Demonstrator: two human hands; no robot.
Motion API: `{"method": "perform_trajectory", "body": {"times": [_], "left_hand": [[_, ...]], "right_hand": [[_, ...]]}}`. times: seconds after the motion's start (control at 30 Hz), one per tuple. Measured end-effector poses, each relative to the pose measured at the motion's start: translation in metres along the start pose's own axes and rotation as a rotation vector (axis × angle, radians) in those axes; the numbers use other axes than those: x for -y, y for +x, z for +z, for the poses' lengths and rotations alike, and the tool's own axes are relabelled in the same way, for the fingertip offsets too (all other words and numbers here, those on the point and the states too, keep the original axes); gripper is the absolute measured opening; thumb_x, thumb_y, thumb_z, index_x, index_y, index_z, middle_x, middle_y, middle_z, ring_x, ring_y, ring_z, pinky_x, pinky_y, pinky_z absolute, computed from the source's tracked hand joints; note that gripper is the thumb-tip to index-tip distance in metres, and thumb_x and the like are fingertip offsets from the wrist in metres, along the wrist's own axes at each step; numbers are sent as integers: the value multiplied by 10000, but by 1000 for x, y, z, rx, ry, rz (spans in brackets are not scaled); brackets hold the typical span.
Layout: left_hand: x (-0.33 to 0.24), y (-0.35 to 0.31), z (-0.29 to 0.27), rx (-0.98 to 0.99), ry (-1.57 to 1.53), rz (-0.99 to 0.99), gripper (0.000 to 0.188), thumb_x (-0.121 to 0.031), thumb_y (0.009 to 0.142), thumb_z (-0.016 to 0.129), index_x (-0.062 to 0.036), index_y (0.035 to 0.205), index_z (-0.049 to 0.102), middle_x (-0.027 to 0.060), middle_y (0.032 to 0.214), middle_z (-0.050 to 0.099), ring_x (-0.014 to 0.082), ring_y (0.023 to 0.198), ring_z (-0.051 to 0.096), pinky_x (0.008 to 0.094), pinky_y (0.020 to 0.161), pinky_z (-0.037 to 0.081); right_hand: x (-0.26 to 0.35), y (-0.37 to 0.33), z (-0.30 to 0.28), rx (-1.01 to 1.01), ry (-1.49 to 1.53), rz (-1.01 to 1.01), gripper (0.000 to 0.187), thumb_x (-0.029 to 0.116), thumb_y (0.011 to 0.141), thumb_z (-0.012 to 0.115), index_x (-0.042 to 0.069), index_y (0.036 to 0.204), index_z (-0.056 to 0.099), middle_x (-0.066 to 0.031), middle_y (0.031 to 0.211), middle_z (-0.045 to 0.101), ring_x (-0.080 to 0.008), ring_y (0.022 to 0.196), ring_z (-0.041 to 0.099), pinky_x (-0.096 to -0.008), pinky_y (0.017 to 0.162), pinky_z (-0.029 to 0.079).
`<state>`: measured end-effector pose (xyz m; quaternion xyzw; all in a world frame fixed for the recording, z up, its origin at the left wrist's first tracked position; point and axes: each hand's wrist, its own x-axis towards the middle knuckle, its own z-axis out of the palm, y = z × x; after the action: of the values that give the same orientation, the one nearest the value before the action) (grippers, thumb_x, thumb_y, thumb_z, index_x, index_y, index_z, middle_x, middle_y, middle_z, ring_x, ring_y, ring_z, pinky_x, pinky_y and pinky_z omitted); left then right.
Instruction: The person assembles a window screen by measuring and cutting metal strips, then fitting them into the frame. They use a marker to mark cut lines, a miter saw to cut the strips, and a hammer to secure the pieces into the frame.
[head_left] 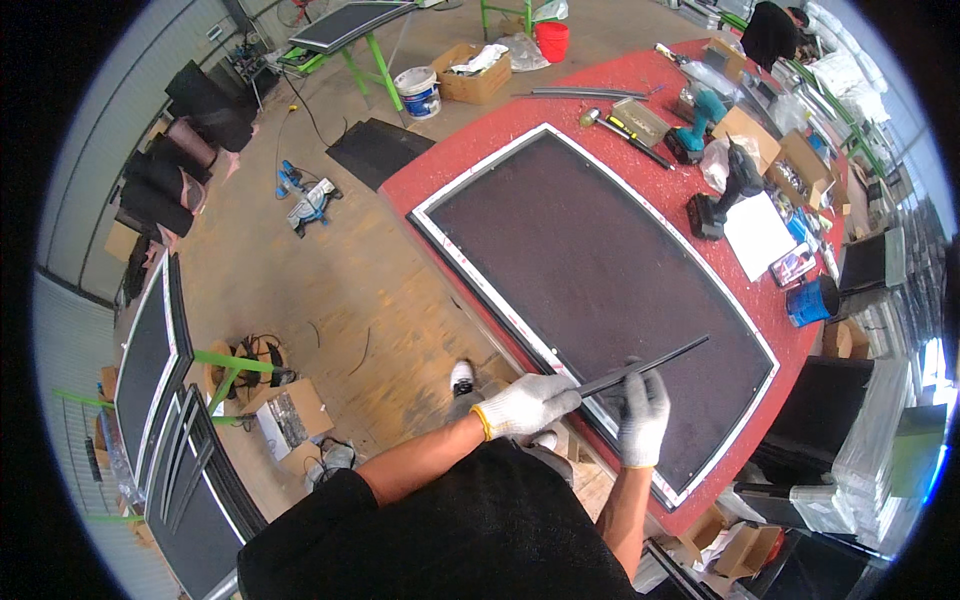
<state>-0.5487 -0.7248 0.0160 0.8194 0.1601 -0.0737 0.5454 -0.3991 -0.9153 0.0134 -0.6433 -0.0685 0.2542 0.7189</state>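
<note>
My left hand [525,404], in a white-grey work glove, is closed on the near end of a thin dark grey strip [680,354]. My right hand [643,415], gloved the same way, has its fingers around the strip farther along. The strip's free end points up and to the right, over a dark mesh panel [560,230] in a pale frame. This panel lies flat on a red table [478,133], with its near edge beside my hands. What the strip is made of I cannot tell.
Along the table's far side are a teal cordless drill [700,120], a black drill [728,190], a hammer [625,138], a white sheet [758,235] and a blue cup [811,300]. More framed panels [150,360] stand at left. A blue saw [312,203] sits on the floor.
</note>
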Motion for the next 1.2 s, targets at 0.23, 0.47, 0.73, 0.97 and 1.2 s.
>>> {"method": "perform_trajectory", "body": {"times": [0.23, 0.47, 0.73, 0.97, 1.2], "left_hand": [[58, 0, -140, -54, -47, 15, 420, -443, 1189, 629, -42, 1222, 747, 148, 920, 749, 312, 879, 753, 471, 826, 582], [128, -30, -280, -245, 52, -38, 329, -340, 1167, 661, -31, 1205, 768, 235, 976, 786, 414, 897, 797, 505, 775, 606], [163, -28, -351, -429, 225, 26, 315, -322, 1179, 636, -38, 1190, 773, 234, 933, 772, 476, 879, 782, 531, 774, 596], [191, 0, -419, -473, 251, 35, 370, -345, 1189, 617, -24, 1276, 780, 226, 963, 797, 432, 903, 790, 526, 830, 605], [218, 23, -484, -555, 91, -185, 346, -288, 1172, 656, 14, 1288, 776, 169, 917, 790, 289, 842, 778, 448, 811, 598]], "right_hand": [[-12, 24, 164, 105, -85, 88, 326, 138, 1189, 621, -72, 1421, 710, -130, 1144, 825, -164, 957, 782, -322, 868, 647], [-31, 64, 334, 194, -145, 127, 306, 164, 1134, 683, -77, 1281, 800, -122, 1088, 847, -155, 950, 766, -341, 867, 611], [-43, 133, 403, -112, -701, -132, 357, 296, 1017, 728, -31, 1110, 834, -321, 999, 793, -490, 1004, 812, -506, 901, 621], [-12, 237, 315, -341, -852, 95, 471, 396, 994, 737, -18, 1170, 875, -296, 1052, 835, -433, 1073, 831, -471, 980, 616], [-20, 254, 283, -416, -1075, 35, 355, 373, 1007, 760, 69, 1163, 859, -259, 1117, 839, -463, 1112, 809, -529, 992, 628]]}}
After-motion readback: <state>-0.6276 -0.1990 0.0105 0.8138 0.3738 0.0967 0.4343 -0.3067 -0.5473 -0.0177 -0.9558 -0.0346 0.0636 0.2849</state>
